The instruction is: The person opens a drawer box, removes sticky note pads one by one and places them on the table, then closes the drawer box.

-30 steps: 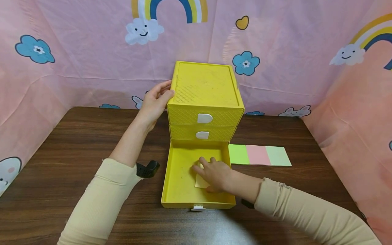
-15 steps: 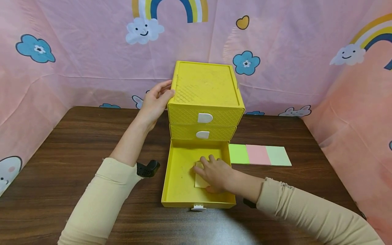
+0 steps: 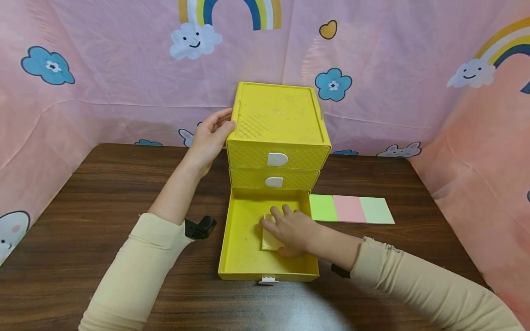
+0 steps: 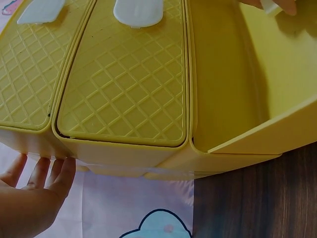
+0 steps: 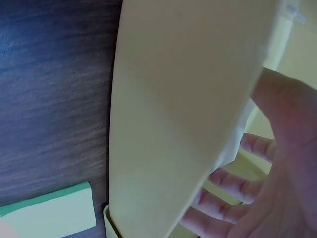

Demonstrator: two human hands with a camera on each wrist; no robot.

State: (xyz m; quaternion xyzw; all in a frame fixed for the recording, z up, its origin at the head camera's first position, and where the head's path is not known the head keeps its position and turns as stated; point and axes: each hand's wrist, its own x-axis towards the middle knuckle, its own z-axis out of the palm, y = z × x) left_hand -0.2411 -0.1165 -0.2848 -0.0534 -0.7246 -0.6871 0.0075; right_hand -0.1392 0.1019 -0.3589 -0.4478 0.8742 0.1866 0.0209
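A yellow drawer unit (image 3: 278, 115) stands at the back of the table, its bottom drawer (image 3: 239, 257) pulled out toward me. My left hand (image 3: 209, 141) rests against the unit's left side; in the left wrist view the fingertips (image 4: 65, 167) touch that wall with straight, spread fingers. Inside the drawer, my right hand (image 3: 295, 232) grips a pale yellow pad of sticky notes (image 3: 270, 240), thumb on the near side and fingers at the far side. The hand covers the pad's right part. Beyond the drawer wall (image 5: 173, 109), the right wrist view shows the curled fingers.
Beside the drawer on the right lie a bright green pad (image 3: 323, 208), a pink pad (image 3: 348, 209) and a mint pad (image 3: 376, 210) in a row. Two upper drawers with white handles (image 3: 277, 159) are closed. A pink patterned cloth (image 3: 124, 69) hangs behind the dark wooden table (image 3: 103, 220).
My right hand has shifted slightly away from me inside the drawer, and the pale yellow pad has moved with it. The left hand stays against the unit.
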